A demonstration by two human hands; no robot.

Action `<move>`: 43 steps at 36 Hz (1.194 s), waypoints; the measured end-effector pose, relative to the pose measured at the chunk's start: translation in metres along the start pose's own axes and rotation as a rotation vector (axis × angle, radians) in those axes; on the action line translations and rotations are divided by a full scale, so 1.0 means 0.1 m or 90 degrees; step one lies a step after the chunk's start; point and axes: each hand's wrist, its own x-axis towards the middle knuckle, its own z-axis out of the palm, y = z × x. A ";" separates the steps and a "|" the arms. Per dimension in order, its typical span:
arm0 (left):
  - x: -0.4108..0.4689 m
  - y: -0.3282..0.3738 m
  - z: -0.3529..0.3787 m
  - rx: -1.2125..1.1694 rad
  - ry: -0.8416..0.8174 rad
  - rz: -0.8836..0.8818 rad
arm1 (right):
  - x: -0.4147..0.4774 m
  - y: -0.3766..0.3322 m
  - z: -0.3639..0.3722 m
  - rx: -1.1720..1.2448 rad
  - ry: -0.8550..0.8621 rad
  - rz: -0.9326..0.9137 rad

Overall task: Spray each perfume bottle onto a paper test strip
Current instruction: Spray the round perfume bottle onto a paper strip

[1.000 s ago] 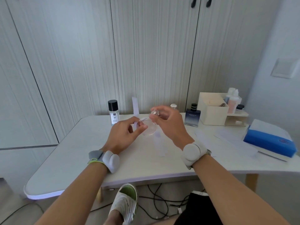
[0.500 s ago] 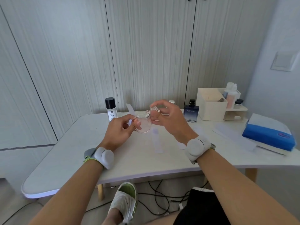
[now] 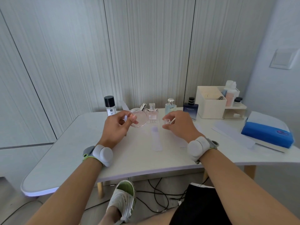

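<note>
The left hand [image 3: 116,128] holds a round pink bottle [image 3: 138,118] just above the table [image 3: 68,148], fingers and thumb curled round it, its silver sprayer bare and tilted up to the right. The right hand [image 3: 181,125], a little apart, pinches the clear cap [image 3: 168,122] between thumb and fingertips. A paper strip [image 3: 156,139] lies flat on the table between the two wrists, and behind the hands stand a square pink bottle [image 3: 152,115], a pale green bottle [image 3: 170,108] and a dark blue bottle [image 3: 190,110].
</note>
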 end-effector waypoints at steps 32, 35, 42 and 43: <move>-0.01 0.06 -0.01 -0.087 0.052 0.035 | -0.19 -0.88 0.25 0.739 -0.141 0.135; -0.01 0.06 -0.02 -0.087 0.063 0.032 | -0.29 -1.00 0.38 0.911 -0.226 0.175; 0.00 0.06 -0.03 -0.070 0.093 0.045 | -0.41 -1.18 0.44 1.144 -0.249 0.251; 0.01 0.05 -0.04 -0.072 0.099 0.043 | -0.42 -1.19 0.43 1.158 -0.244 0.255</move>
